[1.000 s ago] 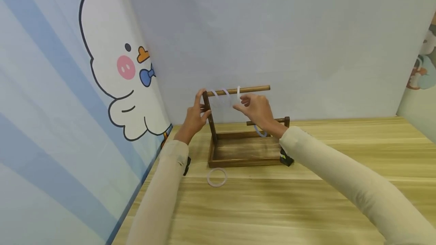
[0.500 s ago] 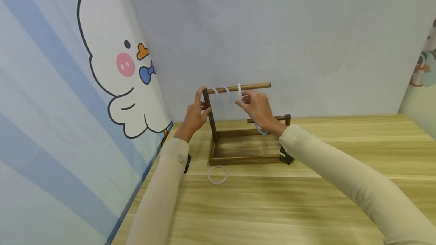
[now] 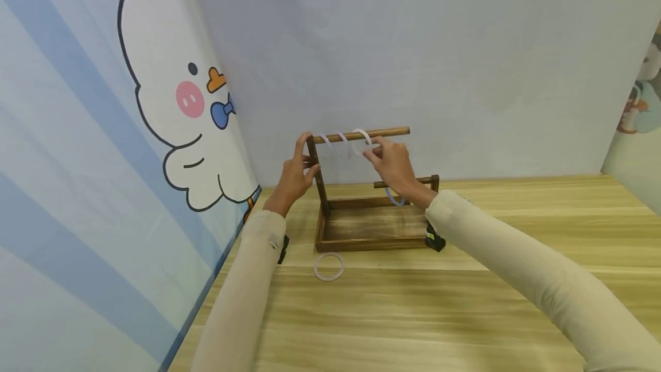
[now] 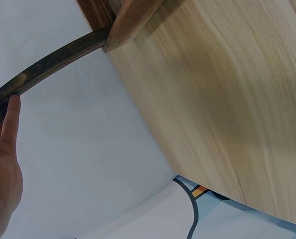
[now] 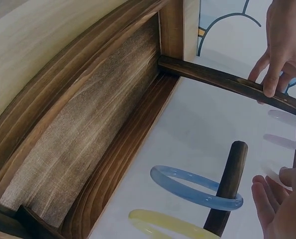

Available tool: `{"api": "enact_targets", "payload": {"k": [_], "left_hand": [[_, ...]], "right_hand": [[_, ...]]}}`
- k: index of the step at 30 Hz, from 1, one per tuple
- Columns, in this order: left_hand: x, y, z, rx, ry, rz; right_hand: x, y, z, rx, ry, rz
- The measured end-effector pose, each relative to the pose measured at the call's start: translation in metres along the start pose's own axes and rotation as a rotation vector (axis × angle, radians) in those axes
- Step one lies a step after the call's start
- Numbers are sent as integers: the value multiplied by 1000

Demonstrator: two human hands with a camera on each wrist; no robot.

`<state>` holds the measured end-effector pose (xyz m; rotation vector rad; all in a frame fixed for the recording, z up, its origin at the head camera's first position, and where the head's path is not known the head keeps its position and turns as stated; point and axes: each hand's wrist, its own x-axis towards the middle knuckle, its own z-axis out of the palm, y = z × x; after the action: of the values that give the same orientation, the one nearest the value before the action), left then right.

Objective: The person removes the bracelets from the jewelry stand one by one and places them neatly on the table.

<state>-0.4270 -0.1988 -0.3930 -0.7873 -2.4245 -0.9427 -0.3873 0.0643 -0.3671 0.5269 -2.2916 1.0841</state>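
My left hand [image 3: 294,179] holds the top of the upright post [image 3: 321,188] of a dark wooden jewelry stand, its thumb and fingers on either side. The stand's upper rod [image 3: 389,132] carries two lavender bangles [image 3: 343,138] and a white bangle [image 3: 364,132]. With thumb and fingertips, my right hand [image 3: 395,165] pinches the white bangle, which hangs turned at an angle around the rod. In the right wrist view, a blue bangle [image 5: 187,195] and a yellow bangle [image 5: 172,218] encircle the lower rod [image 5: 234,162]; my right forearm partly covers that rod in the head view.
A pale pink bangle [image 3: 329,279] lies on the wood-grain table [image 3: 392,314] in front of the stand's tray [image 3: 372,244]. A pale cloth wall [image 3: 465,73] rises behind, and a blue-striped wall with a cartoon bird [image 3: 160,62] stands at the left.
My right fingers have closed on the white bangle and moved slightly right. The bangle has turned from nearly edge-on to an angle. My left hand stays at the post.
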Motion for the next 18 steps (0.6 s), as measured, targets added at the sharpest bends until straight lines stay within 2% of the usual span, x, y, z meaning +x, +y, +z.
{"api": "enact_targets", "payload": {"k": [18], "left_hand": [[1, 3, 0, -3, -20, -27]], "right_hand": [[2, 7, -20, 27, -46, -1]]}}
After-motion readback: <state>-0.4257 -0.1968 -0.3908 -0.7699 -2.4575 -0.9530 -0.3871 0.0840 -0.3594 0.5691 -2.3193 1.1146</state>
